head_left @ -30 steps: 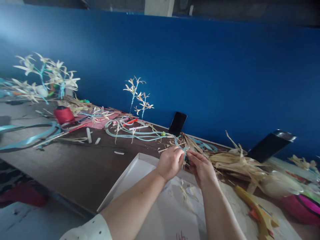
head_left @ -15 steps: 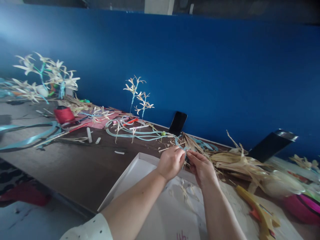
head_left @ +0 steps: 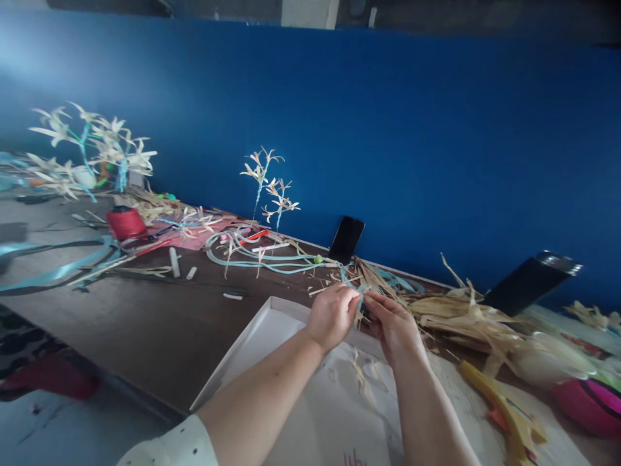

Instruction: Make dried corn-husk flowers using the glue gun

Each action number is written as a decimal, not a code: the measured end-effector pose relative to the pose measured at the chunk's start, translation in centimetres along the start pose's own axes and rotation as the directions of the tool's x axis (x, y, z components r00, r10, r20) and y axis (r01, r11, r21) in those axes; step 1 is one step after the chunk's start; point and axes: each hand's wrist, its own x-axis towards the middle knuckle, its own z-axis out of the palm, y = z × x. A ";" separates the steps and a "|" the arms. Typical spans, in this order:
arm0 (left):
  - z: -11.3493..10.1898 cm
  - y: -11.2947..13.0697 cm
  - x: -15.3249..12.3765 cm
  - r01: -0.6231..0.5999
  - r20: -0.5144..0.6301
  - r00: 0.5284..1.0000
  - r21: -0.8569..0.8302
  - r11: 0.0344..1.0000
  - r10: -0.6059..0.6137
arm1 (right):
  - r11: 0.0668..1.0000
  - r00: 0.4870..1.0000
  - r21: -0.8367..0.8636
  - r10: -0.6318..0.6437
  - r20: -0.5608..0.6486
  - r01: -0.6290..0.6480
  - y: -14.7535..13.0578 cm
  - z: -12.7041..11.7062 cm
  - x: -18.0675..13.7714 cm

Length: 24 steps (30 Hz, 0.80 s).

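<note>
Above the far edge of a shallow white box lid (head_left: 233, 362), my two hands meet almost fingertip to fingertip. My left hand (head_left: 334, 317) is closed, thumb and fingers pinched on a thin light blue ribbon (head_left: 345, 275). My right hand (head_left: 396, 327) pinches at the same small bit of ribbon from the other side. Part of the ribbon and anything under it are hidden by the fingers. Pale dried-husk pieces (head_left: 361, 375) lie in the lid below my hands.
Dried corn husks (head_left: 456, 314), a leaning black phone (head_left: 347, 239) and a dark tumbler (head_left: 528, 285) stand along the blue wall. A yellow glue gun (head_left: 504, 411) lies right. Husk flowers (head_left: 279, 204), looped blue tubing (head_left: 262, 263) and a red thread spool (head_left: 126, 223) are left.
The hands stay pinched together at nearly the same spot, with only a tiny shift of the fingers. The whole view has slid slightly; nothing else has visibly moved.
</note>
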 end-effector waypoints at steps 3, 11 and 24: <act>0.0 0.0 0.1 0.043 0.002 0.999 -0.080 0.996 -0.043 | 1.000 1.000 0.004 -0.001 -0.020 0.001 0.1 -0.1 0.1; 0.0 -0.6 0.6 0.342 0.105 0.940 -0.293 0.893 -0.326 | 0.998 0.995 -0.047 -0.055 -0.087 0.051 -0.1 -0.3 0.3; 0.0 -0.5 1.3 0.562 0.261 0.823 -0.508 0.653 -0.506 | 0.996 0.997 -0.075 -0.060 -0.049 0.056 0.2 -0.5 0.4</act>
